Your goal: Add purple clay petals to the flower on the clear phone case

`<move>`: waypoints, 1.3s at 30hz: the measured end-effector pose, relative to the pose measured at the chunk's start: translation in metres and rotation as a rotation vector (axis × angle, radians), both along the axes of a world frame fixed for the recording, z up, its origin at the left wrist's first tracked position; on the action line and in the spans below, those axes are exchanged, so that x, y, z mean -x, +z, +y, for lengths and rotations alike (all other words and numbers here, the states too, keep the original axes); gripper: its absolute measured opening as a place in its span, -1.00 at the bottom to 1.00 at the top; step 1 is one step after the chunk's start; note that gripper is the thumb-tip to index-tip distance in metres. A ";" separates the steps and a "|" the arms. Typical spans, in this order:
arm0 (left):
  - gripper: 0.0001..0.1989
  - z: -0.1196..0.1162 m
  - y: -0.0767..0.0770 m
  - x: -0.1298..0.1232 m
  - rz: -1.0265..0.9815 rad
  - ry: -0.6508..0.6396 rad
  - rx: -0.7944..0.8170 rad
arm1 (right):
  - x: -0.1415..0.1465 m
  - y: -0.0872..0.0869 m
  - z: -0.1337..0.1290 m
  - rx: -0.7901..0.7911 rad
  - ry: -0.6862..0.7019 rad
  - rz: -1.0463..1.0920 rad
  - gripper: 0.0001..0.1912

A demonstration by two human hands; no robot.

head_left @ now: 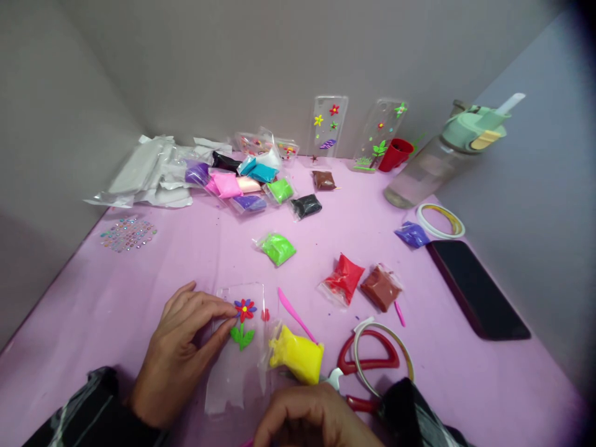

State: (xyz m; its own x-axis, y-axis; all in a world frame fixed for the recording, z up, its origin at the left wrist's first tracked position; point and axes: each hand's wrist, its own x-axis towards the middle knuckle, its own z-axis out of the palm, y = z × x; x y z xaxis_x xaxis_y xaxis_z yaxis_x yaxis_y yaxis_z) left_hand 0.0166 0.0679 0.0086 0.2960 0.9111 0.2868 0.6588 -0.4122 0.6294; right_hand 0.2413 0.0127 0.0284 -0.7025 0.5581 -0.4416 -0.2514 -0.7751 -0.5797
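A clear phone case (228,388) lies flat in front of me, bearing a clay flower (244,310) with red and purple petals, a yellow centre and green leaves (243,337). My left hand (179,351) reaches over the case's left edge, thumb and forefinger pinched at the flower's left petal. At the bottom edge, my right hand (321,413) is curled, its fingertips partly cut off; a sliver of pink shows below them, too little to name. Close by are a yellow clay packet (298,354), a pink modelling tool (295,315) and a small red clay piece (265,315).
Red-handled scissors (367,363) and a tape roll (407,354) lie right, near a phone (477,288). Red (345,279), brown (380,287) and green (278,248) clay packets lie ahead. A bottle (433,164) and decorated cases (328,127) stand behind; gem stickers (129,234) lie left.
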 end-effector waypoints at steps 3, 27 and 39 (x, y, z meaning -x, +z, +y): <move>-0.89 0.000 0.000 0.000 0.003 -0.009 0.011 | 0.000 0.000 0.001 0.012 -0.016 0.013 -0.61; -0.92 0.001 0.002 -0.001 -0.016 0.012 0.020 | -0.001 0.002 0.000 -0.011 0.003 -0.025 -0.61; -0.84 -0.016 0.021 -0.007 -0.134 0.016 -0.057 | -0.004 0.009 0.001 -0.073 -0.121 -0.092 -0.68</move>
